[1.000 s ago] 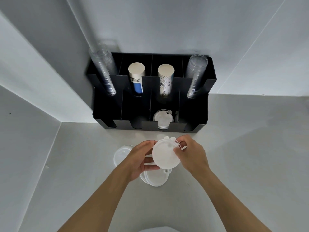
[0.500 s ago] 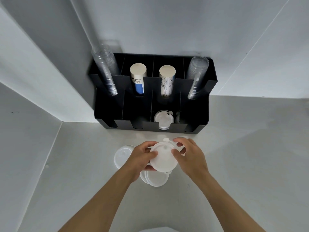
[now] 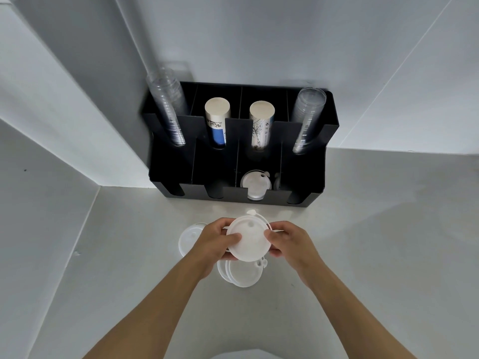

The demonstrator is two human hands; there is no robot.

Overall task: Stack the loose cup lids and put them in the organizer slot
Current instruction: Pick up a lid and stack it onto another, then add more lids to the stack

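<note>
Lid stack [image 3: 248,239] pinched between left hand [image 3: 216,242], right hand [image 3: 289,242] fingers.

**Lids held over the counter in front of the organizer**

A white lid stack [image 3: 247,239] is gripped between the left hand [image 3: 215,240] and the right hand [image 3: 287,240] above a pale counter [image 3: 363,255]. More lids [image 3: 241,275] are seen lying just below the hands, and a single lid [image 3: 189,237] is found beside the left hand. A black organizer [image 3: 305,177] is set against the wall; lids in the slot [image 3: 255,183] are visible, with clear cups [image 3: 308,117] and paper cups [image 3: 216,120] stood behind.
</note>
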